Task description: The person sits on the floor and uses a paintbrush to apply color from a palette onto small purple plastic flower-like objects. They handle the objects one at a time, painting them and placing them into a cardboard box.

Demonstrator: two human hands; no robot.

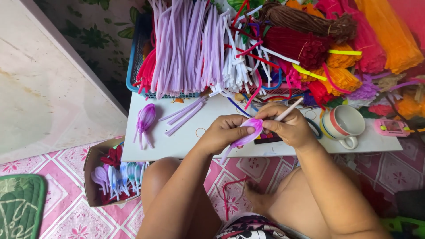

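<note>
My left hand grips a purple petal-shaped loop made of fuzzy craft wire, its stem hanging down past my fingers. My right hand pinches the same petal at its upper end and also holds a thin white stick that points up and to the right. Both hands meet over the front edge of a low white table. A finished purple petal bundle lies on the table to the left. Several loose lilac wires lie beside it.
A blue basket of lilac and white fuzzy wires stands at the back. Bundles of brown, red, orange and pink wires pile to the right. A striped mug and a pink toy sit at right. A cardboard box of petals rests on the floor.
</note>
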